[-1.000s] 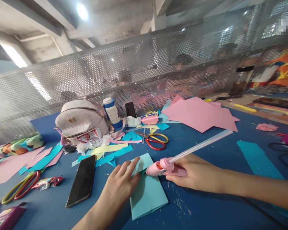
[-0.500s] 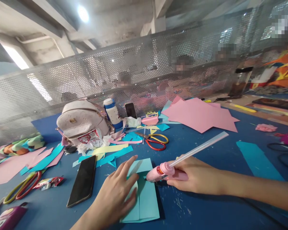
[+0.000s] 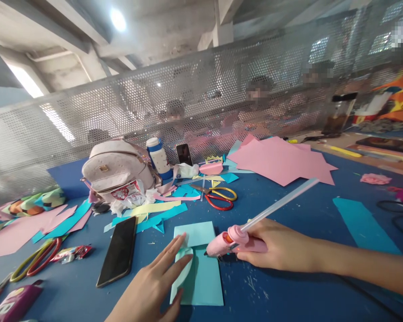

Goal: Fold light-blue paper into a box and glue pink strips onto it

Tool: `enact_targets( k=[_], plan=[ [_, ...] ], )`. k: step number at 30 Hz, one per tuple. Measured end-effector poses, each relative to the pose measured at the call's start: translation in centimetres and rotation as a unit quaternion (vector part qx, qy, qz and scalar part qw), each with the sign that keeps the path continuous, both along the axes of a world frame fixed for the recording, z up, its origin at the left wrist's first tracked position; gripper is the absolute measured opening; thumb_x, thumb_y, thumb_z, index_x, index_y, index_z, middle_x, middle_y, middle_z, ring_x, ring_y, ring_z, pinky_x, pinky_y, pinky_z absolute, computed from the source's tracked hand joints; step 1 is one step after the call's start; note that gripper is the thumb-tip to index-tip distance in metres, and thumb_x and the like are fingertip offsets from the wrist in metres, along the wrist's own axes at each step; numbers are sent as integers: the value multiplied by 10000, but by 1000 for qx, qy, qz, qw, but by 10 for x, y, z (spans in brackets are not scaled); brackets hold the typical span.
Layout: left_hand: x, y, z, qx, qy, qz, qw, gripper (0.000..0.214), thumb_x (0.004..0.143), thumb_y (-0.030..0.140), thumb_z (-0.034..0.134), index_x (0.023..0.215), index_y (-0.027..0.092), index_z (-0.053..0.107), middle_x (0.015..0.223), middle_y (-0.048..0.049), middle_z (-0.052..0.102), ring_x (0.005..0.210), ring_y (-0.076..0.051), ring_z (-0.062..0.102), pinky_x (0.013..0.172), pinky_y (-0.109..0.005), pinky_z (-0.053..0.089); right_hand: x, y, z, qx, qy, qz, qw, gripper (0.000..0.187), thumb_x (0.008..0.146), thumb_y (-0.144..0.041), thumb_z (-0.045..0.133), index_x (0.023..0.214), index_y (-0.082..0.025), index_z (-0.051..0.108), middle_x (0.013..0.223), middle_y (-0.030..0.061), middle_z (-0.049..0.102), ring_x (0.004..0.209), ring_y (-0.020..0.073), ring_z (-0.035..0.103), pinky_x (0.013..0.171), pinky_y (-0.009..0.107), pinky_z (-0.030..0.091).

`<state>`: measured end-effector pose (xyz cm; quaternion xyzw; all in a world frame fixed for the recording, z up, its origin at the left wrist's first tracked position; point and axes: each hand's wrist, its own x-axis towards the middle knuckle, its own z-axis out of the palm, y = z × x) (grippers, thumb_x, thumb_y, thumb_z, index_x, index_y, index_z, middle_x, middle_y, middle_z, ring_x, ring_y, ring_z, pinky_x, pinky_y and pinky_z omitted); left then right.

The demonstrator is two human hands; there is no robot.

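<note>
A folded sheet of light turquoise paper (image 3: 206,277) lies on the blue table, its left flap (image 3: 184,273) curling up. My left hand (image 3: 157,273) rests over that flap, fingers stretched and apart, touching the paper without gripping it. My right hand (image 3: 271,246) is wrapped round a pink hot glue gun (image 3: 237,237). A long translucent glue stick (image 3: 280,203) juts from the gun's back, up and to the right. The dark nozzle points left, over the right part of the paper; whether it touches cannot be seen.
Left of the paper lies a black phone (image 3: 118,250). Beyond it are scissors (image 3: 221,197), paper scraps (image 3: 163,212), a pale backpack (image 3: 117,165) and a bottle (image 3: 158,156). Pink sheets (image 3: 282,158) lie at the back right. A perforated metal screen (image 3: 201,98) stands behind; people are beyond it.
The left flap has come away from the sheet's middle and now curls up under my left fingers, which moved slightly down and left. The glue gun stays near the paper's right edge.
</note>
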<state>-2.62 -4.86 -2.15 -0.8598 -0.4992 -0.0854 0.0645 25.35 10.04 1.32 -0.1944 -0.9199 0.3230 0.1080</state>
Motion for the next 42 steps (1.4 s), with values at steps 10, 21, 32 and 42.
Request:
enact_targets(
  k=[10, 21, 32, 42],
  plan=[
    [4, -10, -33, 78, -181, 118, 973, 112, 952, 154, 437, 918, 245, 492, 1423, -111, 574, 1191, -192, 657, 886, -242, 583, 6, -10, -3, 116, -34, 38, 992, 140, 859, -269, 515, 743, -201, 475, 639, -53, 511, 545, 109, 427, 594, 264, 290],
    [25, -13, -47, 87, -280, 149, 944, 159, 968, 255, 373, 814, 252, 414, 1348, -108, 633, 1143, -194, 678, 828, -257, 601, -13, -24, -20, 415, 15, 146, 898, 145, 894, -281, 519, 790, -184, 545, 694, 11, 600, 566, 162, 464, 525, 334, 173],
    [31, -12, -40, 58, -360, 165, 916, 118, 918, 233, 422, 803, 248, 440, 1313, -69, 660, 1073, -178, 702, 615, -174, 591, -20, -26, -28, 497, -19, 134, 857, 138, 912, -173, 456, 801, -178, 539, 674, 26, 597, 553, 173, 484, 519, 347, 151],
    [29, -12, -42, 31, -377, 153, 913, 153, 937, 232, 417, 786, 239, 439, 1331, -74, 648, 1098, -187, 686, 666, -193, 607, -20, -27, -37, 555, -21, 113, 824, 136, 837, -76, 443, 778, -186, 496, 604, 13, 551, 458, 170, 448, 493, 353, 128]
  ],
)
